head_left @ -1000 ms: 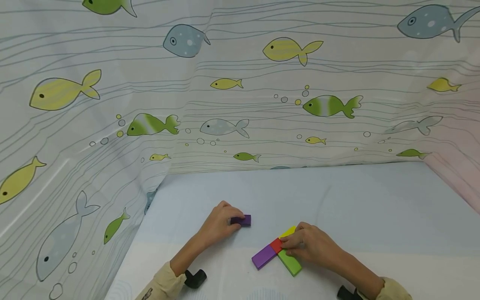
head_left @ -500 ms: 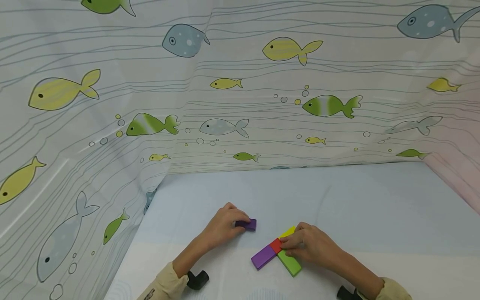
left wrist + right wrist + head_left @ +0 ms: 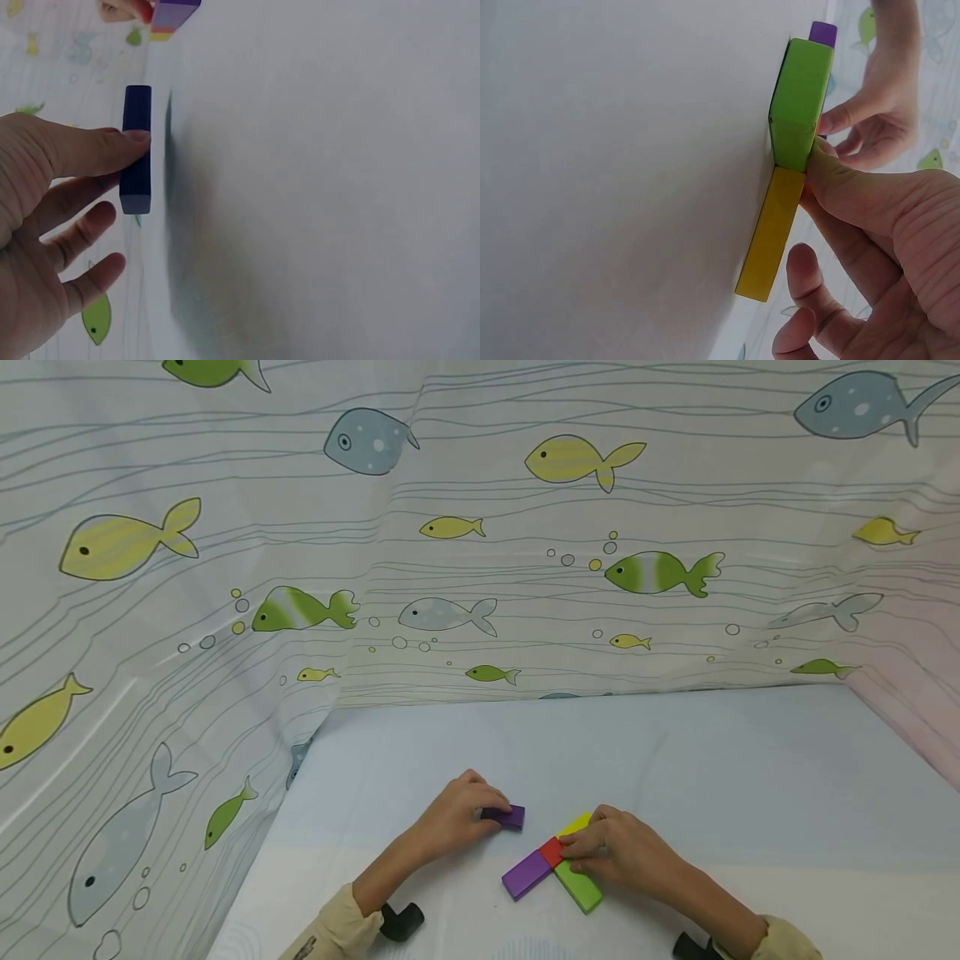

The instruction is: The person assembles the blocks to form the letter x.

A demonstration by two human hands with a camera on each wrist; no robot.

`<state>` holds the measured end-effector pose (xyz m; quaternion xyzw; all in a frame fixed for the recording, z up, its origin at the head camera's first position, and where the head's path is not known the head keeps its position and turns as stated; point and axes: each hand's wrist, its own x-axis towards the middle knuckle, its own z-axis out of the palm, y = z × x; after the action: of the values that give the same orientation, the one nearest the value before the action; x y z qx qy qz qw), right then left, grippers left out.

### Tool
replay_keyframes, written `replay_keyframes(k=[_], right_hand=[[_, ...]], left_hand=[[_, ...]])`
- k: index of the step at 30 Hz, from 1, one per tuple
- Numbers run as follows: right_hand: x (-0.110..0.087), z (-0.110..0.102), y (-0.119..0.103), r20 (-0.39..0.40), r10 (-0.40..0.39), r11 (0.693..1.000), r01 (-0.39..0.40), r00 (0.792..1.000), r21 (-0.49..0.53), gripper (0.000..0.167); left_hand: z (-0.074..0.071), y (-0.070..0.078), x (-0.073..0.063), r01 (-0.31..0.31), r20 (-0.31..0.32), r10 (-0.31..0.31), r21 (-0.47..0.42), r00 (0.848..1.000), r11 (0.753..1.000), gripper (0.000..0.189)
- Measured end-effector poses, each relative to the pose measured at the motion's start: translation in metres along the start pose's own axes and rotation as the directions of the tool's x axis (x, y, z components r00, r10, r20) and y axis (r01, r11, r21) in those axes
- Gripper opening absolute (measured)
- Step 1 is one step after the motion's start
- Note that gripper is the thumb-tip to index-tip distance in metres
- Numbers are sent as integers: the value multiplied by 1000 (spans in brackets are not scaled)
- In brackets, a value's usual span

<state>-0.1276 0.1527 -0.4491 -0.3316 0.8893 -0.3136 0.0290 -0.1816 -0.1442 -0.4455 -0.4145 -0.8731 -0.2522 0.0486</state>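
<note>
My left hand [image 3: 457, 818] pinches a dark purple block [image 3: 513, 817] between thumb and index finger. In the left wrist view this block [image 3: 136, 112] stays slightly off the table, its shadow beside it. Right of it lies a group of blocks: a purple block [image 3: 527, 875], a small red block [image 3: 551, 852], a yellow block [image 3: 576, 824] and a green block [image 3: 579, 889]. My right hand [image 3: 626, 847] holds this group with thumb and index finger around where the red, yellow and green meet. Its fingers partly hide the yellow and green blocks.
The blocks lie on a pale white and blue table surface [image 3: 735, 777]. A fish-patterned curtain [image 3: 525, 610] hangs behind and to the left. A black wrist device [image 3: 402, 922] sits by the left sleeve, another black wrist device [image 3: 693, 947] by the right.
My left hand has moved right and slightly nearer with the dark purple block, closer to the group. My right hand and the grouped blocks have hardly moved.
</note>
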Motion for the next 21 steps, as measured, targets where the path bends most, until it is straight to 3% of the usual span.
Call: replay_keyframes(k=[21], right_hand=[[0,1,-2,-15,-11,1000,11,1000,4,22]], left_hand=[[11,7,7,-22,114,23,-13,993,1000,23]])
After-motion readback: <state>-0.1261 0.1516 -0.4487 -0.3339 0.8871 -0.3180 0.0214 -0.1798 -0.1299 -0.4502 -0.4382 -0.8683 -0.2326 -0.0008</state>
